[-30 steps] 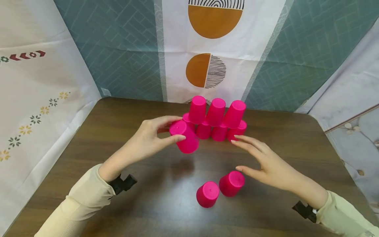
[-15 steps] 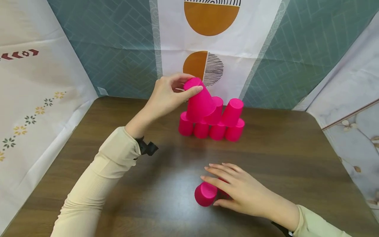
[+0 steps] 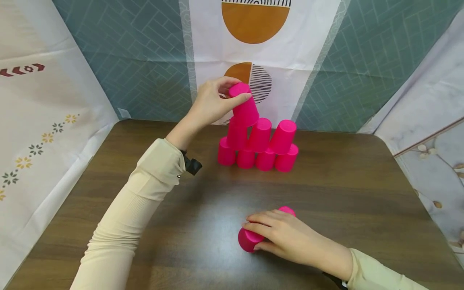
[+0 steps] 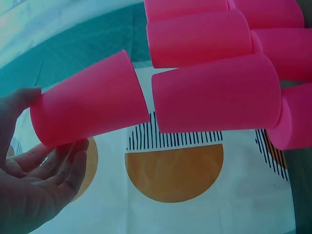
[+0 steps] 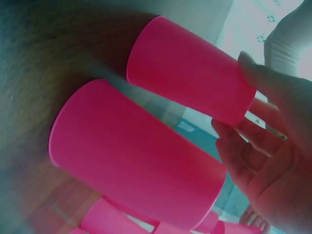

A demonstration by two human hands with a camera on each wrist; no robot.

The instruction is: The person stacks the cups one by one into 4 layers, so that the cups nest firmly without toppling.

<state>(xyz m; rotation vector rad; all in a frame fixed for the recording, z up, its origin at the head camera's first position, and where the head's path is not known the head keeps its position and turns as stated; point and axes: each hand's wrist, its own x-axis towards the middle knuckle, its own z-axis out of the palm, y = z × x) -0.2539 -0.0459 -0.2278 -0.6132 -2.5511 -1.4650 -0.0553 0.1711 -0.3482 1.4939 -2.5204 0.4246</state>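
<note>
High at the back, my left hand [image 3: 212,98] pinches an upside-down pink plastic cup [image 3: 246,110] by its narrow end, thumb on one side and fingers on the other. In the left wrist view a small gap separates this tilted cup's rim from the base of the stacked cup [image 4: 217,95] below it. My right hand [image 3: 286,235] holds the narrow end of an upside-down pink cup [image 5: 190,73] standing near the table's front. A second cup [image 5: 136,156] stands beside it, mostly hidden behind the hand in the head view [image 3: 288,210].
Two rows of upside-down pink cups stand towards the back of the wooden table [image 3: 333,193]. The upper row has three, including a right-hand cup [image 3: 283,137]; several make up the bottom row [image 3: 264,161]. A patterned cloth [image 3: 145,60] hangs close behind.
My left hand has lifted its cup up and back, from in front of the stack to above its upper-left cup. My right hand has moved down and left onto a front cup.
</note>
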